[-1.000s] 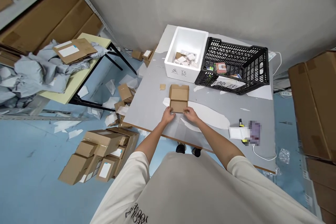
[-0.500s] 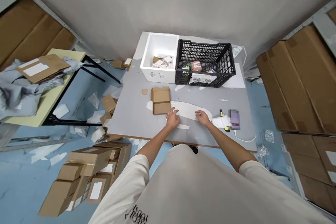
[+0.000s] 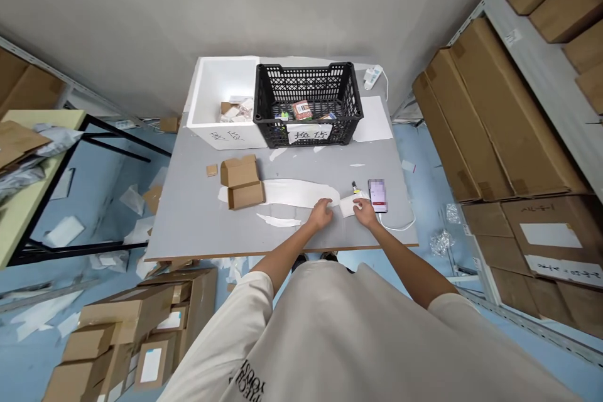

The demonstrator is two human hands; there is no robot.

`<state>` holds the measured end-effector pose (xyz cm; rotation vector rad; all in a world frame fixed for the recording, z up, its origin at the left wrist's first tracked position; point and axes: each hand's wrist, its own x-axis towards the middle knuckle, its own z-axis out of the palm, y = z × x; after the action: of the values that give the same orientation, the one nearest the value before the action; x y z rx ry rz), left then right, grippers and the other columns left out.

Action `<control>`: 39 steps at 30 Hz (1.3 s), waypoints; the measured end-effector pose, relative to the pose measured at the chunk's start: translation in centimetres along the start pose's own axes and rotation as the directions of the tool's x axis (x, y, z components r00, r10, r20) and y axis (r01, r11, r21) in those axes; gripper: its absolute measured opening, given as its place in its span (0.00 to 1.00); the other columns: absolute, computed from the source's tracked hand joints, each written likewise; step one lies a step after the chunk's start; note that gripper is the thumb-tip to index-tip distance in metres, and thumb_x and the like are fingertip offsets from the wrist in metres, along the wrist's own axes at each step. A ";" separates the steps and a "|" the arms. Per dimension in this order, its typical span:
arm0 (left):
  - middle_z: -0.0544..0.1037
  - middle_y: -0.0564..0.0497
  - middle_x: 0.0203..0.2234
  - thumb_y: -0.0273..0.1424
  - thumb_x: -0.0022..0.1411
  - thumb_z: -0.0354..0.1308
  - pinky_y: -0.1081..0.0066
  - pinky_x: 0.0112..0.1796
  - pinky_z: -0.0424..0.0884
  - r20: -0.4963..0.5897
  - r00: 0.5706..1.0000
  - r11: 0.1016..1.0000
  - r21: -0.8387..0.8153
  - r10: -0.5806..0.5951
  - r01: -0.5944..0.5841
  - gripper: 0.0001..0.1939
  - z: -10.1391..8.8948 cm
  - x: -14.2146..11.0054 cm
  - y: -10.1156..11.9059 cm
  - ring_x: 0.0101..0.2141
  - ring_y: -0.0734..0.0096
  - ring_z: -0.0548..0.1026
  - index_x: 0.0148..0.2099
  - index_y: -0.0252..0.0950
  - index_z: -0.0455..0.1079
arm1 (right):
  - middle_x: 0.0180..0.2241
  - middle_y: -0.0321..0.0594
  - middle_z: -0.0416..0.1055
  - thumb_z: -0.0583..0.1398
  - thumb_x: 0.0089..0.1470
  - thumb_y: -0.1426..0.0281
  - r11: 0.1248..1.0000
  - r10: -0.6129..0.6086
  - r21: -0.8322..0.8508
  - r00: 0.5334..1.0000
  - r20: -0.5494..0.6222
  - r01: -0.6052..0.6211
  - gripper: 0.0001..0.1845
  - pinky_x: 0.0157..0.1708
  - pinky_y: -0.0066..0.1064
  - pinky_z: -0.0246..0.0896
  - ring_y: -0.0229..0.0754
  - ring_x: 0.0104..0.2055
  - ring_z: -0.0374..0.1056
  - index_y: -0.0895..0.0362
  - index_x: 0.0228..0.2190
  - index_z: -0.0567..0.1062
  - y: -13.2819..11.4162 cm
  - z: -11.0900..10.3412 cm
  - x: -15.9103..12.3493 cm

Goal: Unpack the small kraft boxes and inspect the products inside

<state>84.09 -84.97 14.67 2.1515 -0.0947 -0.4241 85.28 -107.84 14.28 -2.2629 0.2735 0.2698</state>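
Note:
A small white paper pad or card [image 3: 348, 206] lies near the right front of the table. My right hand [image 3: 365, 211] is closed on its right edge, thumb and fingers pinching it. Just left of the pad, my left hand [image 3: 321, 214] hovers low over the table, fingers loosely curled and apart, with nothing visible in them. Behind the pad, a black and yellow tool, probably a box cutter [image 3: 355, 187], is partly covered. A phone [image 3: 378, 195] with its screen lit lies to the right of my right hand.
An opened small cardboard box [image 3: 245, 195] and a little brown square [image 3: 211, 170] sit at left. Behind them stand a white foam box [image 3: 235, 136] and a black plastic crate [image 3: 308, 120] holding small packages. A white cable [image 3: 398, 228] runs by the phone; a power strip [image 3: 372, 77] lies behind.
My view has turned to the right. My left hand has moved away from the cardboard box toward the white pad, and my right hand has taken hold of the pad.

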 end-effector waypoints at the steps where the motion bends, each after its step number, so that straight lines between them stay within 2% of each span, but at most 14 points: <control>1: 0.70 0.42 0.57 0.26 0.58 0.56 0.57 0.56 0.68 0.012 1.000 1.000 -0.025 -0.010 0.011 0.25 1.2 0.5 0.4 0.52 0.58 0.73 0.59 0.36 0.66 | 0.48 0.45 0.71 0.57 0.48 0.71 1.000 0.002 -0.001 1.000 0.007 -0.002 0.17 0.52 0.42 0.64 0.46 0.46 0.70 0.56 0.41 0.77 0.3 -0.4 0.1; 4: 0.72 0.41 0.55 0.28 0.58 0.57 0.58 0.54 0.70 0.046 0.997 0.996 -0.067 -0.061 0.064 0.26 4.5 1.7 1.5 0.48 0.59 0.76 0.60 0.35 0.66 | 0.47 0.44 0.71 0.57 0.49 0.71 1.000 -0.004 -0.002 0.999 0.044 0.004 0.17 0.53 0.42 0.64 0.47 0.47 0.70 0.55 0.42 0.76 1.0 -1.2 0.3; 8: 0.70 0.37 0.58 0.30 0.58 0.60 0.56 0.56 0.68 0.064 0.989 0.983 -0.120 -0.133 0.140 0.30 7.7 2.7 1.6 0.52 0.56 0.74 0.62 0.32 0.62 | 0.45 0.41 0.74 0.56 0.50 0.72 0.998 -0.020 0.063 0.995 0.093 0.014 0.15 0.53 0.40 0.65 0.45 0.48 0.70 0.54 0.41 0.75 1.3 -1.0 0.4; 11: 0.68 0.36 0.60 0.30 0.57 0.60 0.55 0.57 0.67 0.033 0.985 0.970 -0.167 -0.171 0.174 0.33 8.8 2.7 1.2 0.54 0.54 0.72 0.64 0.32 0.60 | 0.44 0.40 0.75 0.56 0.50 0.73 0.993 -0.033 0.113 0.990 0.134 0.018 0.14 0.54 0.40 0.64 0.45 0.50 0.71 0.53 0.40 0.75 1.3 -0.2 0.2; 14: 0.66 0.36 0.61 0.29 0.56 0.60 0.55 0.56 0.68 0.022 0.982 0.964 -0.184 -0.190 0.190 0.34 8.8 2.5 0.9 0.52 0.55 0.73 0.65 0.33 0.59 | 0.46 0.42 0.74 0.57 0.49 0.74 0.998 -0.007 0.061 0.995 0.104 0.001 0.14 0.55 0.41 0.64 0.45 0.49 0.71 0.54 0.39 0.75 1.1 0.5 0.1; 17: 0.65 0.36 0.62 0.27 0.55 0.59 0.57 0.55 0.69 0.016 0.982 0.964 -0.188 -0.191 0.190 0.35 8.3 2.4 1.0 0.53 0.55 0.73 0.65 0.32 0.58 | 0.46 0.43 0.73 0.58 0.48 0.74 0.998 0.052 0.020 0.995 0.081 -0.054 0.13 0.53 0.41 0.65 0.46 0.47 0.72 0.54 0.38 0.74 0.8 0.9 0.1; 21: 0.64 0.35 0.62 0.27 0.54 0.59 0.57 0.54 0.69 0.009 0.975 0.955 -0.199 -0.223 0.220 0.37 7.3 2.3 0.9 0.50 0.56 0.74 0.66 0.32 0.57 | 0.41 0.39 0.74 0.58 0.46 0.72 0.995 0.056 0.084 0.996 0.067 -0.061 0.12 0.48 0.38 0.67 0.44 0.42 0.73 0.54 0.37 0.73 0.2 1.4 0.1; 23: 0.66 0.35 0.61 0.28 0.55 0.60 0.57 0.54 0.69 0.016 0.971 0.948 -0.212 -0.238 0.236 0.38 6.7 2.1 0.6 0.47 0.58 0.76 0.67 0.31 0.56 | 0.39 0.37 0.74 0.58 0.46 0.71 0.996 0.032 0.081 0.998 0.060 -0.037 0.14 0.44 0.37 0.67 0.43 0.38 0.72 0.53 0.38 0.71 -0.2 1.9 0.1; 25: 0.70 0.37 0.57 0.29 0.56 0.60 0.55 0.55 0.68 0.020 0.973 0.949 -0.218 -0.228 0.227 0.37 6.2 1.6 0.2 0.46 0.59 0.76 0.67 0.32 0.56 | 0.38 0.36 0.74 0.59 0.46 0.71 1.000 0.008 -0.001 0.997 0.081 -0.008 0.15 0.42 0.36 0.65 0.43 0.36 0.70 0.52 0.39 0.71 -0.8 2.4 0.0; 28: 0.72 0.40 0.55 0.30 0.58 0.58 0.54 0.57 0.66 -0.014 0.978 0.957 -0.208 -0.210 0.202 0.33 5.1 0.9 -0.5 0.50 0.56 0.74 0.66 0.35 0.59 | 0.37 0.39 0.74 0.60 0.47 0.74 0.980 -0.066 -0.181 0.992 0.106 0.084 0.17 0.45 0.38 0.61 0.48 0.41 0.68 0.52 0.42 0.70 -2.2 3.3 -0.1; 30: 0.72 0.40 0.57 0.28 0.59 0.56 0.55 0.58 0.66 -0.040 0.975 0.955 -0.216 -0.217 0.204 0.31 4.2 0.6 -1.1 0.53 0.56 0.73 0.65 0.35 0.60 | 0.40 0.42 0.75 0.58 0.48 0.76 0.951 -0.161 -0.250 0.981 0.104 0.183 0.21 0.48 0.40 0.57 0.51 0.46 0.66 0.52 0.45 0.70 -3.4 3.8 -0.1; 35: 0.69 0.42 0.60 0.27 0.64 0.49 0.59 0.57 0.67 -0.138 0.963 0.946 -0.265 -0.230 0.187 0.26 0.5 -0.5 -2.4 0.54 0.62 0.72 0.64 0.36 0.60 | 0.50 0.46 0.73 0.53 0.55 0.79 0.851 -0.409 -0.274 0.892 0.190 0.448 0.25 0.54 0.45 0.48 0.55 0.53 0.59 0.54 0.53 0.70 -6.9 5.4 0.0; 39: 0.72 0.43 0.56 0.24 0.63 0.47 0.59 0.60 0.64 -0.235 0.963 0.986 -0.125 -0.135 0.108 0.22 -2.5 -1.8 -3.7 0.57 0.61 0.69 0.58 0.36 0.68 | 0.50 0.45 0.72 0.50 0.57 0.81 0.751 -0.509 -0.286 0.797 0.325 0.596 0.26 0.56 0.46 0.44 0.55 0.55 0.56 0.52 0.54 0.71 -8.2 7.3 -0.4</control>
<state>82.92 -80.43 13.49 2.0874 0.1959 -0.2271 86.43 -96.96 15.62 -2.5346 -0.6345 0.2736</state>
